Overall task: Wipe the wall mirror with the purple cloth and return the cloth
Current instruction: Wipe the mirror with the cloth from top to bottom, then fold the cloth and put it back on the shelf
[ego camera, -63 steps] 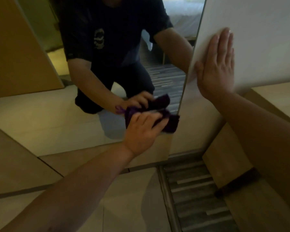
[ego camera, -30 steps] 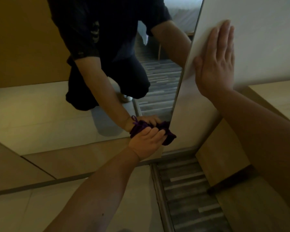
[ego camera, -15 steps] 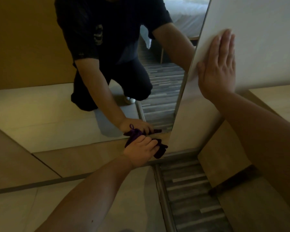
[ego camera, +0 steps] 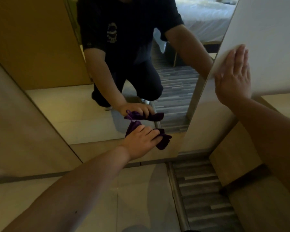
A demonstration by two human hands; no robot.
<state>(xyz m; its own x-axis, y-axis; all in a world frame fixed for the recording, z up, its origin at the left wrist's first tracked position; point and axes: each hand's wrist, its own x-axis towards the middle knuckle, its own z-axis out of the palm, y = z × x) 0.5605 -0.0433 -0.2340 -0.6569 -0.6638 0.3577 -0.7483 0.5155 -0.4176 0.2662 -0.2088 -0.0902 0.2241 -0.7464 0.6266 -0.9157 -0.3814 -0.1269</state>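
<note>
My left hand (ego camera: 141,139) is clenched around the purple cloth (ego camera: 162,139), pressing it flat against the wall mirror (ego camera: 60,113) near its bottom edge, toward the lower right corner of the glass. The cloth is bunched under my palm and fingers; one floppy end pokes out past my fingertips at about 3 o'clock and a smaller fold sticks up at 11 o'clock, with its reflection just above in the glass.

My right hand (ego camera: 233,77) lies open and flat on the white wall panel (ego camera: 266,39) at 2 o'clock from the cloth, holding nothing, only bracing me.

I judge the cloth soft, light and limp, so it will not keep a shape: loose ends will drag or fold under unless I gather them into my palm. The best hold is a wad in the middle with my fingers spread over it, so pressure goes evenly to the glass. The mirror is hard, smooth and probably slick, and it is breakable, so I would press firmly but not lean weight on it, least of all near the edge beside the panel. The floor (ego camera: 137,198) lies close below.
</note>
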